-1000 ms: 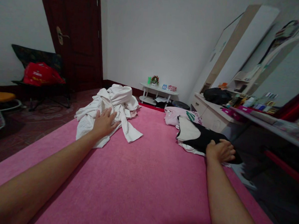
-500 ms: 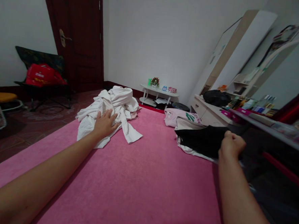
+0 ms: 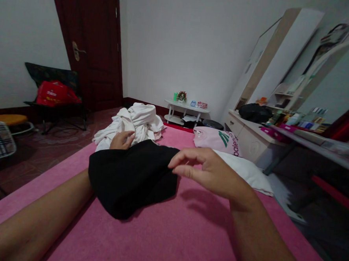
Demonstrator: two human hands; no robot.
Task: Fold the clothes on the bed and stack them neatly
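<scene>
A black piece of clothing [image 3: 130,179] lies in front of me on the pink bed [image 3: 167,240], its left part draped over my left wrist and forearm. Behind it, my left hand [image 3: 122,140] rests against a heap of white clothes [image 3: 144,117]; its visible fingers are apart, and the black cloth hides part of it. At the black cloth's right edge hovers my right hand [image 3: 204,167], palm down, thumb and curved fingers apart. Farther right, a folded white garment [image 3: 245,170] lies near a folded pink shirt [image 3: 211,138] with green and dark print.
A dressing table [image 3: 248,135] with bottles and a black bag [image 3: 254,111] stands along the right. Beyond the bed is a low white table [image 3: 184,105]. To the left, a folding chair [image 3: 55,70] holds a red bag [image 3: 57,93], beside a yellow-topped stool [image 3: 11,119].
The black cloth has come from the right pile to the middle, over my left forearm. My right hand moved left with it and its fist has loosened, uncovering the white garment.
</scene>
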